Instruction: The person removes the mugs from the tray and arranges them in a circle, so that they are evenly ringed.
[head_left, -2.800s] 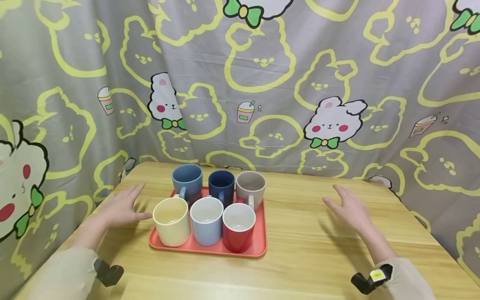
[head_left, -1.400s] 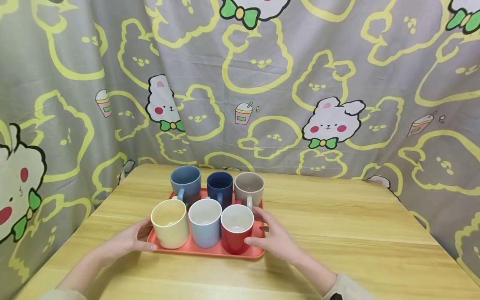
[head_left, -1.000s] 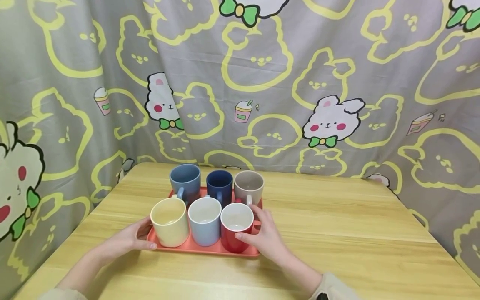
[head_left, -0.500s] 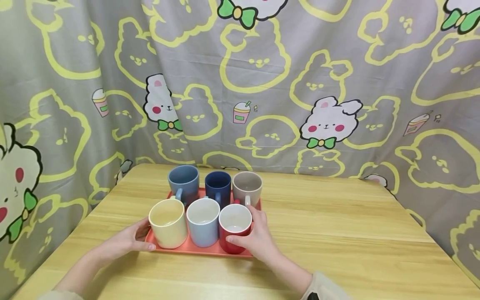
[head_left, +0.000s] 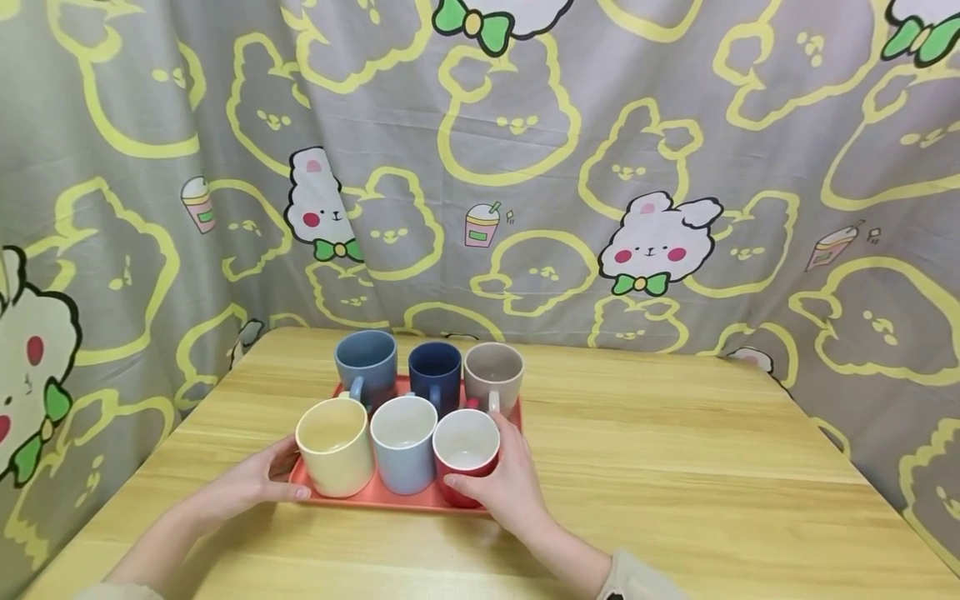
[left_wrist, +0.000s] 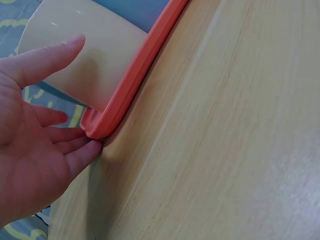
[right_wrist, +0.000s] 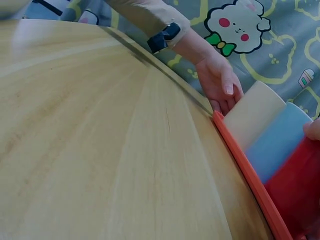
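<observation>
Seen from the head, the left forearm [head_left: 161, 546] slants toward two o'clock, ending in the left hand [head_left: 251, 481] at eight o'clock, palm relaxed, thumb spread away from loosely bent fingers and pointing to three. The right forearm [head_left: 573, 558] angles toward ten o'clock; the right hand [head_left: 513, 483], at six, grips, its thumb pointing to nine.

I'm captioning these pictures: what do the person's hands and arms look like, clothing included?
The left hand and right hand are gloveless. The left sleeve and right sleeve are pale beige. A dark, blocky device sits at the left sleeve's end; a small black part shows at the right's.
</observation>
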